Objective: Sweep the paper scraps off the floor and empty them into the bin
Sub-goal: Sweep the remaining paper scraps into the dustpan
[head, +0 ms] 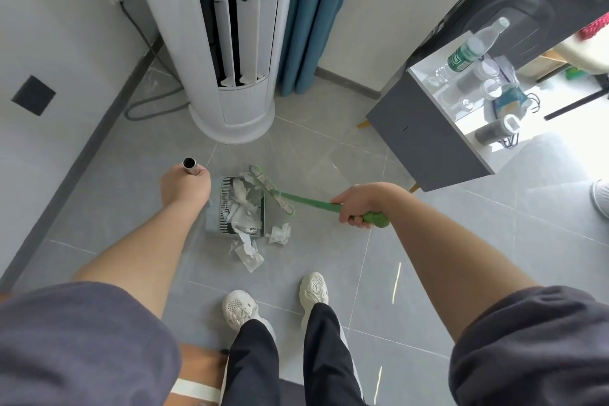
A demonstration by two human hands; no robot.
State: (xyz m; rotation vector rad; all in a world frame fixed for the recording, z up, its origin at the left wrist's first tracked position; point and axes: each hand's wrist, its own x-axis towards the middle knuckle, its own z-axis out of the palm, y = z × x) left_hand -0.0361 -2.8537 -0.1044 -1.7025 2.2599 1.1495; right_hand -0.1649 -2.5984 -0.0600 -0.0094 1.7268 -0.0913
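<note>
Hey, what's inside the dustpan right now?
Crumpled white paper scraps fill the dustpan; a few more lie on the floor just outside its open edge. The pile covers the pan's bottom, so anything beneath it cannot be seen.

The dustpan (216,209) sits on the floor (131,208) just right of the left hand (184,188), whose fingers (201,175) wrap its handle (190,165). Paper scraps (242,212) lie in the pan, and loose scraps (250,254) lie on the floor nearer the shoes (239,308). The brush (273,189) lies across the pan's right edge, its stick running right into the fingers (356,220) of the right hand (354,204). Behind the left fingers stands an air conditioner (237,102), with a curtain (306,26) to its right; behind the right fingers, a counter (428,138) carries a bottle (474,46)
</note>
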